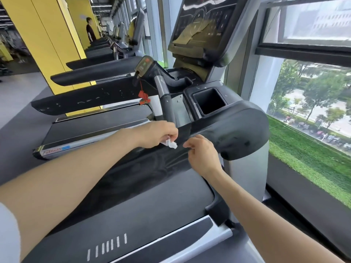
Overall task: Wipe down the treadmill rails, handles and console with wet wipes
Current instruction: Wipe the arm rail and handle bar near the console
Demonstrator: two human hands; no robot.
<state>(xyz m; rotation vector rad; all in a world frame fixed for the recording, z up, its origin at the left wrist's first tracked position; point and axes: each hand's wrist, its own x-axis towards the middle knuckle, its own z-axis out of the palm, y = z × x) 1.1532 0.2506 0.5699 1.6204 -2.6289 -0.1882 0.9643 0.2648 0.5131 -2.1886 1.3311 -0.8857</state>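
My left hand [159,135] grips a crumpled white wet wipe [170,144] just above the near black side rail [161,164] of the treadmill. My right hand [202,153] hovers over the same rail a little to the right, fingers curled with thumb and forefinger pinched together; nothing shows between them. The rail widens into a rounded black end [239,133] by the cup holder [209,101]. The grey centre handle [165,95] rises toward the small control pod [144,65]. The dark console screen [203,25] stands above.
A red safety clip [143,96] hangs on a cord from the control pod. A row of other treadmills [98,73] stretches off to the left past yellow pillars, with a person [90,30] standing far back. A window and green turf ledge [307,160] lie on the right.
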